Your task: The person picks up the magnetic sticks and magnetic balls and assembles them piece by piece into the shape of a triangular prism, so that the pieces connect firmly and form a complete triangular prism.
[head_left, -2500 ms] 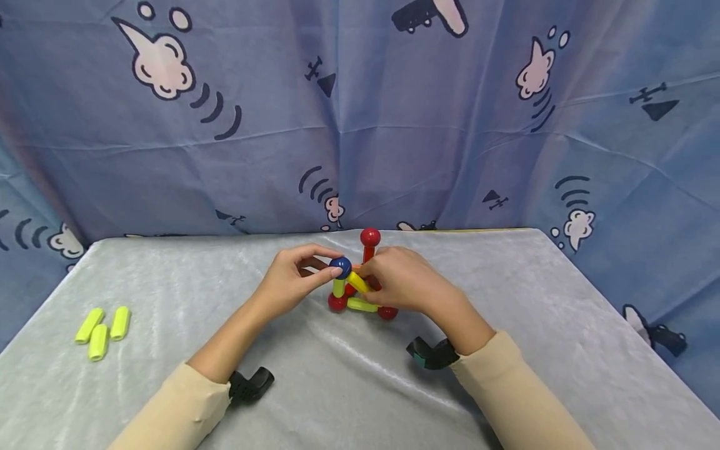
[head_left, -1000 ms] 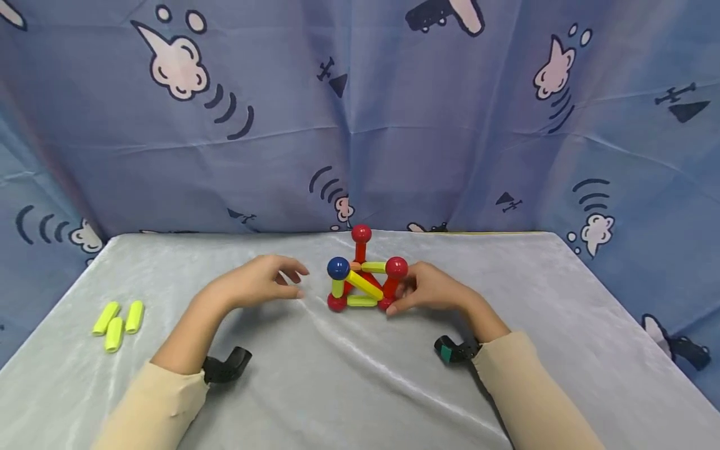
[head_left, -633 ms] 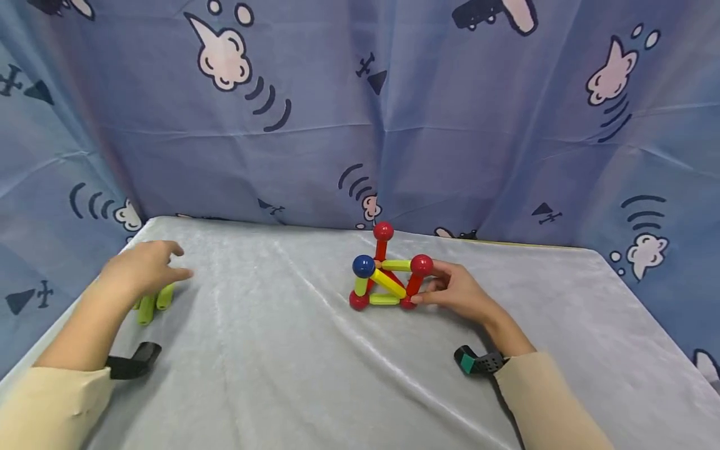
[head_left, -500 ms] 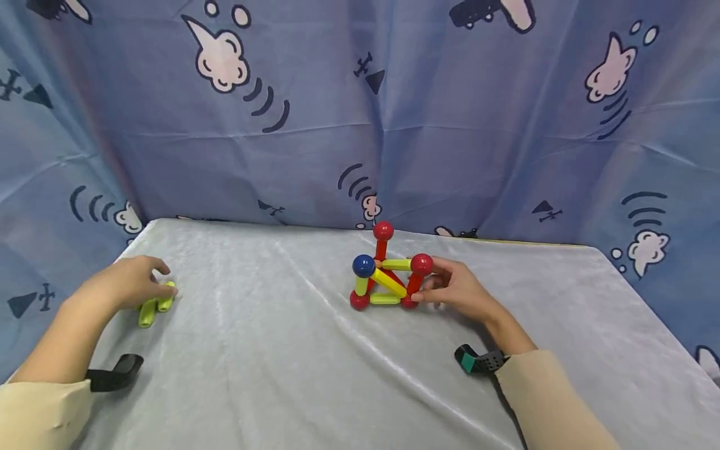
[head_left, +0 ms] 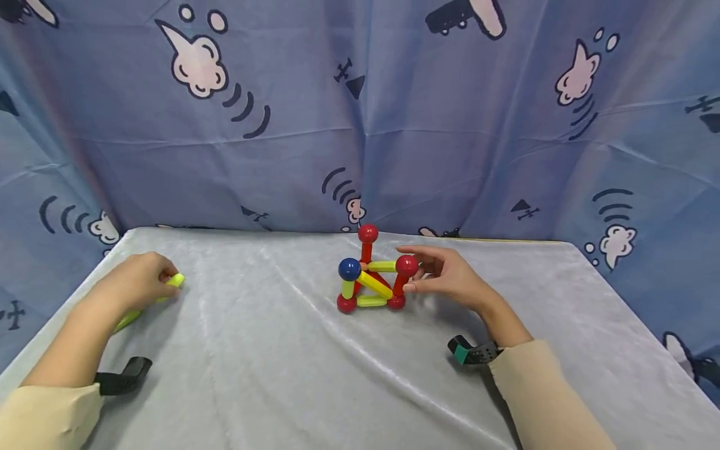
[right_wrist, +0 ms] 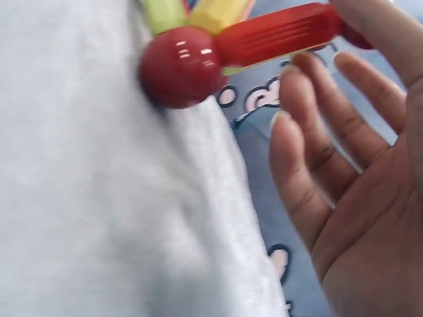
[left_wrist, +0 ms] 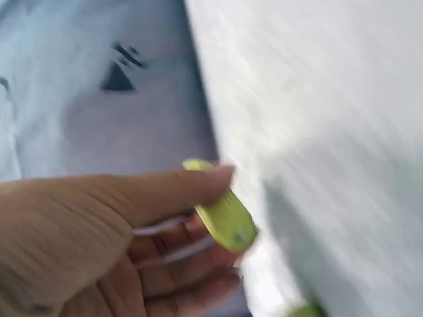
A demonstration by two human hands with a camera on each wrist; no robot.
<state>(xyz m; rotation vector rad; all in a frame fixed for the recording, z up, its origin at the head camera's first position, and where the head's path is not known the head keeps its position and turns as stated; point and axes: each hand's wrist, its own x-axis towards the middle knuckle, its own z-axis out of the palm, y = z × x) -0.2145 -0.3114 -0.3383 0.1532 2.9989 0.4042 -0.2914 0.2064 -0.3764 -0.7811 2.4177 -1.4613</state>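
Note:
A frame of magnetic rods and balls stands on the cloth, with a blue ball (head_left: 350,269) at its front left top and a red ball (head_left: 407,265) at its right top. My left hand (head_left: 135,284), far left, pinches a yellow-green magnetic rod (left_wrist: 228,221) between thumb and fingers, just over the cloth. Partly hidden below that hand lies more yellow-green rod (head_left: 128,320). My right hand (head_left: 450,275) is at the frame's right side. Its thumb overlaps the top of the upright red rod (right_wrist: 281,33), and the other fingers are spread loosely behind.
The table is covered by a pale grey cloth (head_left: 270,375). Behind it hangs a blue printed curtain (head_left: 304,94). A red ball on a red rod (head_left: 367,250) rises highest at the frame's back.
My left hand has let go of the blue ball, swung far left to the loose rods and taken hold of one. My right hand has moved up the frame's right side, its fingers loosening.

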